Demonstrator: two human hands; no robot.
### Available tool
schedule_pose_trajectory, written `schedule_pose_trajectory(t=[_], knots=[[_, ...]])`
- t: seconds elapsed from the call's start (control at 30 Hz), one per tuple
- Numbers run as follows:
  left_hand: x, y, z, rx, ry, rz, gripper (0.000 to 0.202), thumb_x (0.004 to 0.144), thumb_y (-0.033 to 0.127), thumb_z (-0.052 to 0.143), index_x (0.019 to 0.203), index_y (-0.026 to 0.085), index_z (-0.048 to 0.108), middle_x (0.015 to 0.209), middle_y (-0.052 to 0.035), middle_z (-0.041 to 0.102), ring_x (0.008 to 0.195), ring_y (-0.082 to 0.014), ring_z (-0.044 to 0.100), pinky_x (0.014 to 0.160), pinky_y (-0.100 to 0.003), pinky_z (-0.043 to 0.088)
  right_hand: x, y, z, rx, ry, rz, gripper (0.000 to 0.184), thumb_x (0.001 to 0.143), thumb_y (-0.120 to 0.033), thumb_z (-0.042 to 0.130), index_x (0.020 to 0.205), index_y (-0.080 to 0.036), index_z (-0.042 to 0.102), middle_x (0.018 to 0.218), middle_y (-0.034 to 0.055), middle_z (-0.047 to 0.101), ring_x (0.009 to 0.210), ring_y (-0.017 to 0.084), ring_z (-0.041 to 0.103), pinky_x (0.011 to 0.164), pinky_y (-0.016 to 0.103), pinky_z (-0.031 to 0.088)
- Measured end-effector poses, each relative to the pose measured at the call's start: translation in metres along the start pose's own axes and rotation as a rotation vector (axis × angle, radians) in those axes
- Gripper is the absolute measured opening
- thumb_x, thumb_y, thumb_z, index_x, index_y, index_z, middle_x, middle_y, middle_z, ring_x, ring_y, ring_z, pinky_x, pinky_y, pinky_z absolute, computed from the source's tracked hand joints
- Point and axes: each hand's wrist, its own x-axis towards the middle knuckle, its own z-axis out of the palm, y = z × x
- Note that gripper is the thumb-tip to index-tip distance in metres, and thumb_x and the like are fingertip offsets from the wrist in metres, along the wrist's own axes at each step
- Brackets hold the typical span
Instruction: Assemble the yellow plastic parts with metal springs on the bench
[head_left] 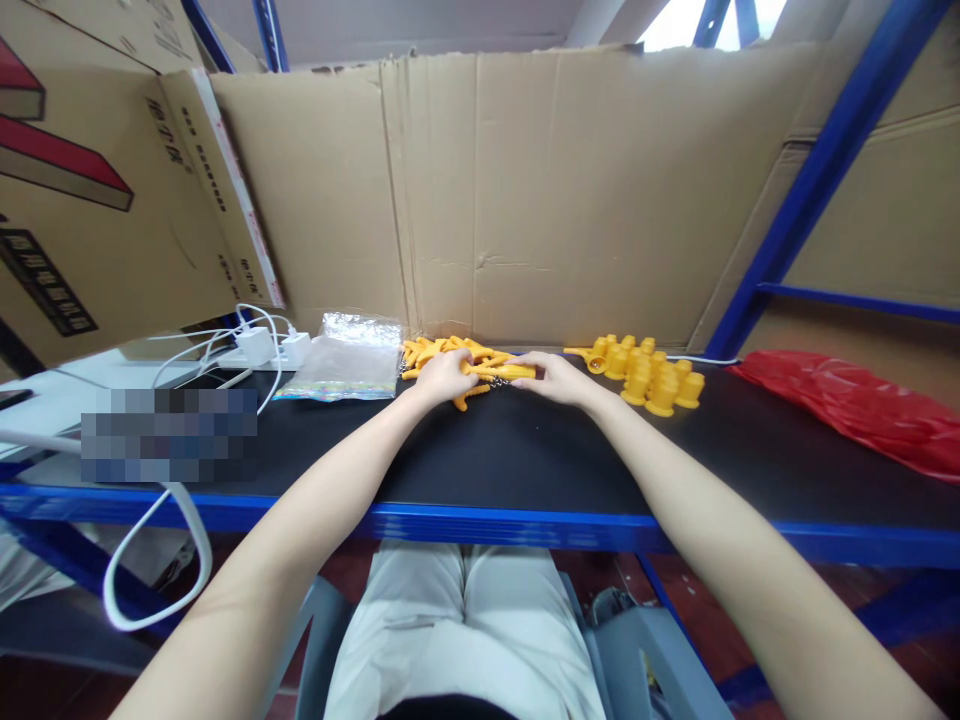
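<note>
A blurred patch (169,435) hides some of the worktop (517,460); the left fingers (456,370) partly hide the yellow pieces (513,371); the right edge crops the red bag (862,405).

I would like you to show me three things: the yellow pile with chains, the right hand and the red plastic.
Yellow pile (486,355): head view, a piece near its middle.
Right hand (556,377): head view, middle of the hand.
Red plastic (847,408): head view, its crumpled middle.

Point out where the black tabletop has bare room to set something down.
Bare tabletop: between the forearms, from the yellow pieces to the blue edge; and between the yellow cups, red plastic and that edge. Crowded: the left end, with cables and chargers; back middle, around left hand and right hand.
</note>
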Motion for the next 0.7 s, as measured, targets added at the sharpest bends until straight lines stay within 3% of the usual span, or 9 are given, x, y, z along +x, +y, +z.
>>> schedule_pose_trajectory(t=[0.1, 0.2, 0.37, 0.47, 0.6, 0.7], knots=[[0.000, -0.002, 0.000, 0.072, 0.008, 0.016, 0.028, 0.075, 0.033, 0.052, 0.100, 0.022, 0.058, 0.094, -0.0052, 0.064, 0.090, -0.0229, 0.060, 0.079, -0.035, 0.047, -0.002, 0.003, -0.001, 0.236, -0.070, 0.096, 0.046, 0.072, -0.028, 0.068, 0.116, -0.018, 0.058, 0.117, 0.0087, 0.060, 0.101, 0.020, 0.060, 0.092, 0.038, 0.045], [0.000, -0.004, 0.001, 0.146, 0.014, 0.027, 0.029, 0.077, 0.035, 0.049, 0.101, 0.022, 0.056, 0.092, -0.0054, 0.064, 0.090, -0.0237, 0.060, 0.077, -0.034, 0.046, -0.005, 0.005, -0.004, 0.368, -0.097, 0.231, 0.056, 0.064, -0.028, 0.075, 0.115, -0.018, 0.053, 0.116, 0.0086, 0.059, 0.091, 0.017, 0.063, 0.091, 0.039, 0.047], [-0.003, -0.002, 0.001, 0.231, 0.008, 0.070, 0.033, 0.078, 0.038, 0.048, 0.105, 0.020, 0.053, 0.090, -0.0065, 0.065, 0.089, -0.0248, 0.060, 0.075, -0.034, 0.045, -0.008, 0.000, -0.010, 0.598, -0.099, 0.370, 0.037, 0.074, -0.032, 0.070, 0.102, -0.018, 0.051, 0.091, 0.0055, 0.066, 0.077, 0.016, 0.067, 0.085, 0.036, 0.051], [-0.005, 0.000, 0.002, 0.262, -0.010, 0.080, 0.034, 0.078, 0.038, 0.048, 0.107, 0.020, 0.051, 0.090, -0.0067, 0.065, 0.089, -0.0248, 0.061, 0.075, -0.033, 0.044, -0.007, -0.002, -0.008, 0.611, -0.133, 0.412, 0.028, 0.084, -0.040, 0.058, 0.096, -0.016, 0.050, 0.080, 0.0077, 0.069, 0.067, 0.016, 0.068, 0.073, 0.032, 0.055], [-0.004, 0.000, 0.004, 0.281, -0.012, 0.070, 0.033, 0.079, 0.037, 0.048, 0.106, 0.020, 0.050, 0.090, -0.0065, 0.065, 0.088, -0.0244, 0.061, 0.074, -0.032, 0.044, -0.005, -0.005, -0.005, 0.572, -0.138, 0.451, 0.031, 0.091, -0.046, 0.042, 0.091, -0.016, 0.047, 0.072, 0.0089, 0.069, 0.056, 0.015, 0.066, 0.058, 0.026, 0.053], [-0.003, -0.001, 0.004, 0.288, -0.007, 0.069, 0.032, 0.079, 0.037, 0.048, 0.105, 0.020, 0.050, 0.090, -0.0070, 0.066, 0.088, -0.0247, 0.062, 0.073, -0.032, 0.044, -0.007, -0.007, -0.009, 0.592, -0.164, 0.456, 0.029, 0.088, -0.042, 0.053, 0.100, -0.017, 0.044, 0.080, 0.0097, 0.070, 0.063, 0.015, 0.067, 0.063, 0.027, 0.054]])
